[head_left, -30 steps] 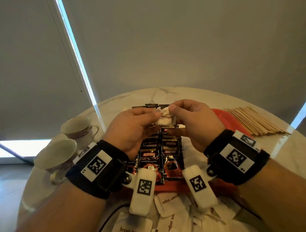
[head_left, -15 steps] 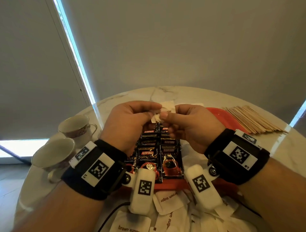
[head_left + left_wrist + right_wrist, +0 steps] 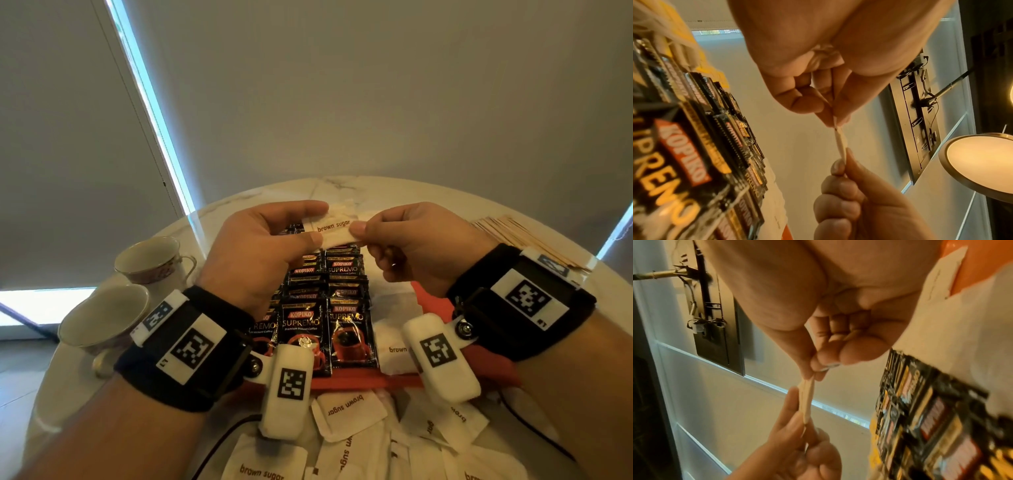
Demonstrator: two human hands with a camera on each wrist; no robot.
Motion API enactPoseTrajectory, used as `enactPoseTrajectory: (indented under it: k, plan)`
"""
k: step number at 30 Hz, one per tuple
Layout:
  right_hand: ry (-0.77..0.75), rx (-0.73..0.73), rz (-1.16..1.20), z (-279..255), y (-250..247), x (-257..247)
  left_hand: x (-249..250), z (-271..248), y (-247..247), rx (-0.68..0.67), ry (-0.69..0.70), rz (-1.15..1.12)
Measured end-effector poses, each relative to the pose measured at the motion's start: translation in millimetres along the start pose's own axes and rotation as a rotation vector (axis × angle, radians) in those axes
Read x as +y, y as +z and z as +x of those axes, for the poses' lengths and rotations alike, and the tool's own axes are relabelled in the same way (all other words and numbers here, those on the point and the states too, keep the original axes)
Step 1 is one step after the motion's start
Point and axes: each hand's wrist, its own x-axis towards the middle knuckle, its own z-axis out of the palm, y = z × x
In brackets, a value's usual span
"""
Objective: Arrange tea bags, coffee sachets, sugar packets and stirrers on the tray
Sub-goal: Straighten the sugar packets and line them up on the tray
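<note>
Broadly, a round marble worktop is filling the lower half of the head view, carrying a red tray at centre. Rows of black coffee sachets are lying overlapped along the tray's middle, running from the near rim up toward the hands. A heap of white sugar packets is spreading along the bottom edge of the frame, below the tray's near rim, and another is lying on the tray to the right of the sachets. A bundle of wooden stirrers is resting on the worktop at the right edge. Two teacups are standing at the left, near the worktop's rim.

Above the sachet rows, the left hand and the right hand are holding up one brown sugar packet between them. Each hand is pinching one end of it between thumb and forefinger, with the remaining fingers curling into the palm. In both wrist views the packet is showing edge-on, as a thin strip stretched between the two pinches.
</note>
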Motion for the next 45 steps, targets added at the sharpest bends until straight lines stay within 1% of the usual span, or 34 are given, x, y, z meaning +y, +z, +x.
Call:
enactPoseTrajectory:
  k: [3, 6, 8, 10, 12, 14, 15, 17, 19, 22, 30, 32, 34, 37, 38, 41, 42, 43, 45]
  plan:
    - [-0.013, 0.043, 0.040, 2, -4, -2, 1, -3, 3, -0.013, -0.007, -0.020]
    - [-0.014, -0.047, 0.113, 3, 1, -2, 0, -3, 3, -0.044, 0.003, 0.015]
    - [-0.016, -0.057, 0.070, 4, 2, -3, 0, -3, 3, -0.075, -0.004, 0.045]
    - [-0.024, 0.032, 0.058, 7, -7, -5, -1, -3, 2, -0.096, -0.011, 0.063]
    - [-0.008, 0.197, 0.126, 15, -28, -5, -2, -1, 0, -0.098, -0.026, 0.028]
    - [0.046, 0.367, 0.170, 24, -52, -1, -3, 2, -4, -0.070, -0.043, 0.002]
    - [0.084, 0.425, 0.175, 29, -62, 4, -4, 4, -5, -0.058, -0.052, -0.008]
    - [0.170, 0.476, 0.159, 36, -74, 17, -6, 7, -7, -0.041, -0.064, -0.028]
    - [0.262, 0.483, 0.063, 42, -80, 28, -8, 8, -8, -0.021, -0.071, -0.032]
    - [0.345, 0.472, -0.089, 50, -85, 36, -11, 9, -8, -0.006, -0.068, -0.015]
    - [0.399, 0.422, -0.273, 57, -82, 36, -11, 11, -9, 0.013, -0.093, -0.014]
    - [0.397, 0.407, -0.268, 57, -84, 36, -12, 12, -10, 0.017, -0.094, -0.010]
    - [0.368, 0.405, -0.208, 54, -86, 35, -11, 12, -9, 0.017, -0.097, -0.010]
    - [0.299, 0.481, -0.196, 53, -89, 38, -10, 12, -9, 0.026, -0.102, -0.012]
    - [0.288, 0.482, -0.185, 52, -89, 39, -10, 12, -9, 0.026, -0.102, -0.011]
    - [0.342, 0.381, -0.134, 49, -79, 39, -10, 12, -9, 0.026, -0.110, -0.004]
    - [0.349, 0.379, -0.135, 50, -77, 40, -10, 12, -8, 0.027, -0.112, -0.003]
    - [0.323, 0.404, -0.122, 52, -77, 41, -10, 12, -8, 0.027, -0.112, -0.005]
    - [0.216, 0.516, -0.042, 58, -82, 43, -9, 11, -8, 0.031, -0.109, -0.016]
